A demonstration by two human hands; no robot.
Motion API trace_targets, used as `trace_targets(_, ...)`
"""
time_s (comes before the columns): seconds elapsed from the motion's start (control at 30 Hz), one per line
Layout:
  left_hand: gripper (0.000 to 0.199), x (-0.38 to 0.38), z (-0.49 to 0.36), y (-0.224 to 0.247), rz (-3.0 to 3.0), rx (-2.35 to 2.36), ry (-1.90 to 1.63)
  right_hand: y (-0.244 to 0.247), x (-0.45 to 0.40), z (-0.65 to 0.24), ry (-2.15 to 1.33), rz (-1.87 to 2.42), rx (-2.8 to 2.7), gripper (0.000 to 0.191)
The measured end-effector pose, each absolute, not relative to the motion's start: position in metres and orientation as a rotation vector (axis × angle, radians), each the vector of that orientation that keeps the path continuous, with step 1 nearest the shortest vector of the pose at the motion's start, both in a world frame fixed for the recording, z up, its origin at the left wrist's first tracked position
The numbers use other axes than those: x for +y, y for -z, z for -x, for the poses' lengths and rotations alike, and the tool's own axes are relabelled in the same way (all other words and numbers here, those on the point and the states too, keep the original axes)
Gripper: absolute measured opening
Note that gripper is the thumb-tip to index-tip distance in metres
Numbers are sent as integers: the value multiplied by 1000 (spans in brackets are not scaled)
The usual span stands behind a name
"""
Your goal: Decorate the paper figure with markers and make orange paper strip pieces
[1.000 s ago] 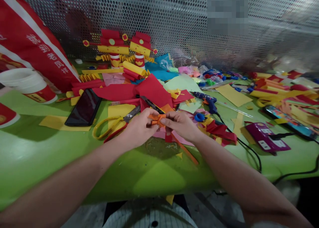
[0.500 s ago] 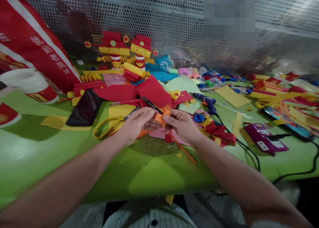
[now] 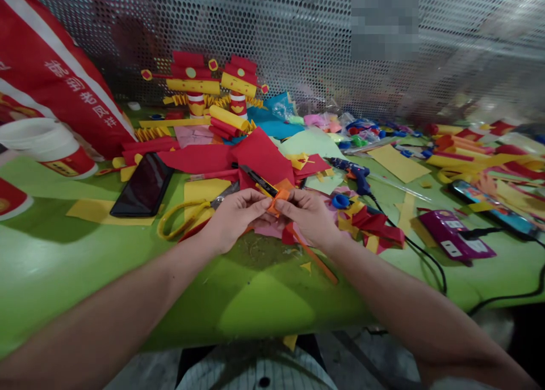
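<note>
Between my fingertips is a small folded piece of orange paper [image 3: 279, 200]. My left hand [image 3: 238, 215] pinches it from the left, and my right hand [image 3: 313, 215] grips its other side with the thumb on top. Just beyond my fingers lies a black-handled tool [image 3: 259, 181], its kind unclear, on red paper [image 3: 263, 154]. Yellow-handled scissors [image 3: 181, 217] rest beside my left hand, partly hidden by it. An orange paper strip [image 3: 317, 259] lies below my right hand. Scraps of red and yellow paper [image 3: 374, 228] are to the right of it.
A black phone [image 3: 142, 184] and paper cups [image 3: 70, 157] stand on the left of the green table [image 3: 264, 305]. Two red-and-yellow paper figures [image 3: 196, 83] are at the back. A blue glue gun [image 3: 357, 174], its cord and a purple power strip [image 3: 455, 237] lie on the right.
Both hands have drawn slightly closer together on the orange paper, and my fingers now cover more of it. The view has shifted very slightly.
</note>
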State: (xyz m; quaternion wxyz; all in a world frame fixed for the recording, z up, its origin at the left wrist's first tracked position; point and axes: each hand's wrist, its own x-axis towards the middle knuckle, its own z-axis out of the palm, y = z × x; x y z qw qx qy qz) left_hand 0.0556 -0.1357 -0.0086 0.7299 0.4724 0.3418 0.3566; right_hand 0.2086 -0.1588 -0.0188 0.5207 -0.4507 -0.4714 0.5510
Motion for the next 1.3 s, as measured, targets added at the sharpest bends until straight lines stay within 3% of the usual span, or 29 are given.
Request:
trace_targets(0.43,24,-141,-60,11,-1211,901,-777,22,-162,-198,-1293,1104,-960,29)
trace_targets(1.1,17,-142,-53,3,-1909,1047,-835,23,-166,-199,-1530,993,-943,34)
trace_targets(1.3,14,-142,-53,1,-1692,900,-842,22,-166,-198,-1463,979,-1005,32)
